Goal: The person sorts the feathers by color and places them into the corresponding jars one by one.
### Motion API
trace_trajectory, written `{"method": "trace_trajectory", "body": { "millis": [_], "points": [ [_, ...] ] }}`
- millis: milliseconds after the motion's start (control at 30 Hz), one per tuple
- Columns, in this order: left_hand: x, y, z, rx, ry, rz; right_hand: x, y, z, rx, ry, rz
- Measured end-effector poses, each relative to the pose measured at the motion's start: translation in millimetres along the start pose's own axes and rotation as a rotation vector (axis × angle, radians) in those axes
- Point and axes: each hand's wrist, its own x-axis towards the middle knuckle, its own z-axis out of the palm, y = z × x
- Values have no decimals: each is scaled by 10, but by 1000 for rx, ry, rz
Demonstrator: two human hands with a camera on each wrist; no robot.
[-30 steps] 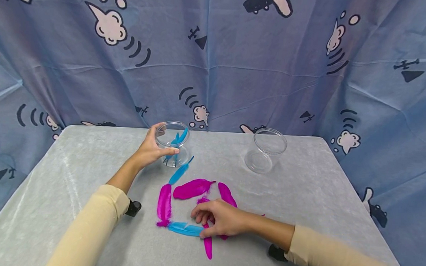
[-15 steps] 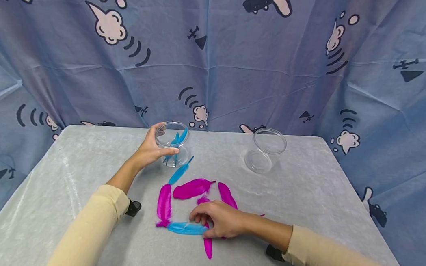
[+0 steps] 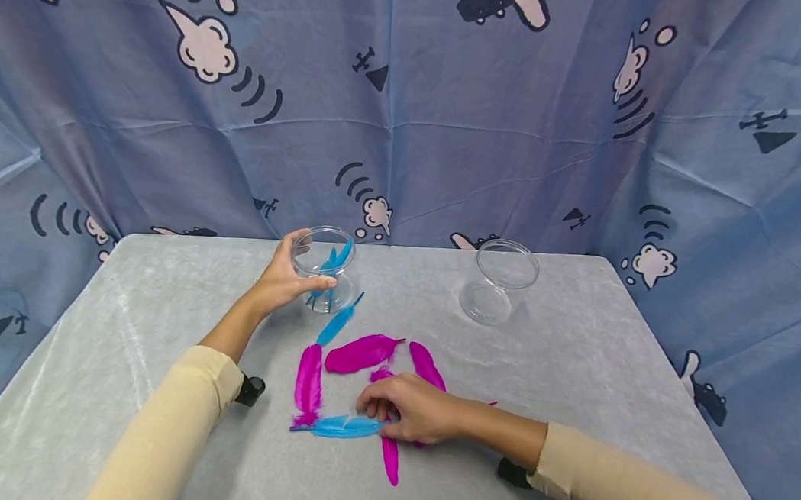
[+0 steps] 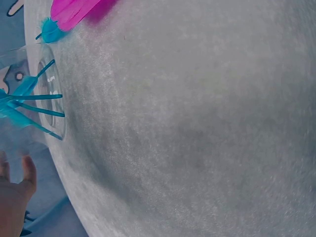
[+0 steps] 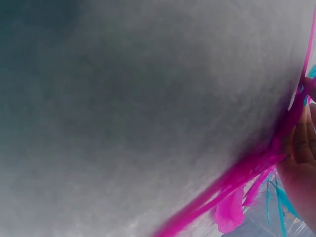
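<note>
On the grey table [image 3: 572,367], blue feather [image 3: 344,428]: its right end is pinched by the right hand [image 3: 413,408]; its left end is met by a magenta feather [image 3: 308,382].
Under the right hand: a second magenta feather [image 3: 390,462] is partly covered.
Clear cup [image 3: 345,286]: clasped by the left hand [image 3: 287,272], between thumb and fingers; blue plumes [image 3: 334,263] are held inside.
Other clear cup [image 3: 497,288]: stood well to the right.
Backdrop: a printed curtain [image 3: 432,175] is hung behind.
</note>
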Motion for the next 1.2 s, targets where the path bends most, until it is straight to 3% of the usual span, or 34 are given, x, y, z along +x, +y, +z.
{"method": "trace_trajectory", "body": {
  "millis": [300,533,833,1200],
  "points": [
    [-12,-3,3,-2,3,-6,27,23,3,56,5,-26],
    [-17,-2,8,-6,6,-6,2,24,-34,140,2,5],
    [-6,-3,14,4,10,-16,-9,-2,-227,176,28,24],
    [-9,-3,16,15,9,-18,-14,-21,-547,196,126,54]
  ]
}}
